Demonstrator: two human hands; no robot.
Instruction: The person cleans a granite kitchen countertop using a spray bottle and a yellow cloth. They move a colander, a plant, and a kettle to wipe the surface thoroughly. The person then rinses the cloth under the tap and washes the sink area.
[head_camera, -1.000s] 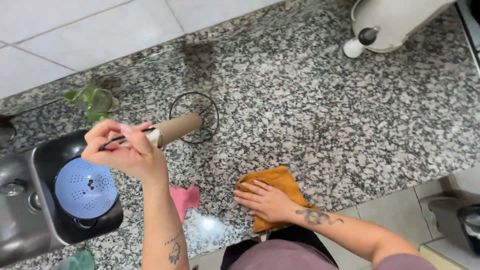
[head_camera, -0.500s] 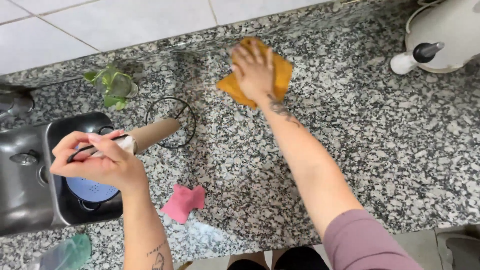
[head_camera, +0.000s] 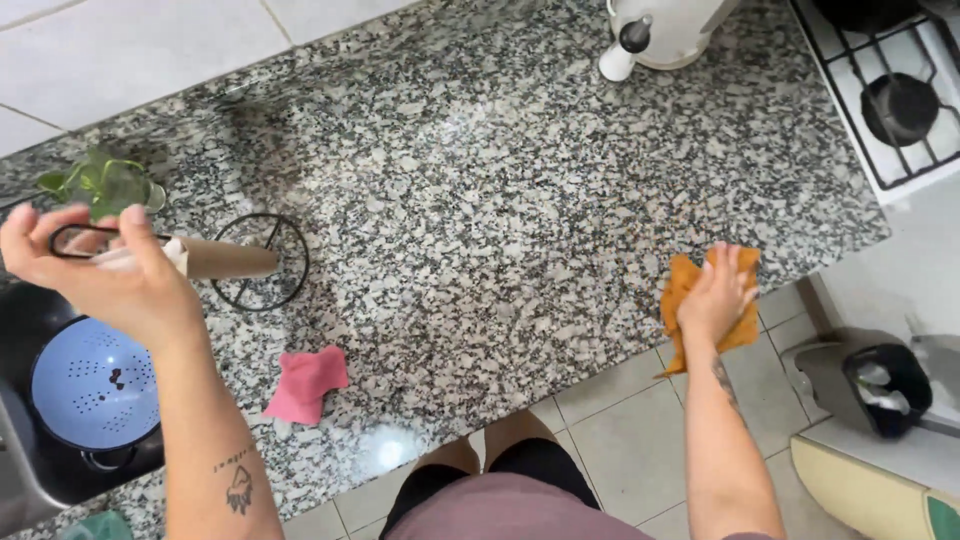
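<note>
Two hands busy: right hand (head_camera: 715, 295) presses the orange cloth (head_camera: 700, 300) flat, fingers spread, at the counter's (head_camera: 520, 200) front edge; left hand (head_camera: 95, 270) grips the paper towel holder (head_camera: 215, 258) aloft. Risk: cloth slipping off the edge; holder tipping toward the plant (head_camera: 100, 185).

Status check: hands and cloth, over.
Right hand pressing orange cloth at counter edge. Left hand holding paper towel holder aloft. Nothing blocking.
</note>
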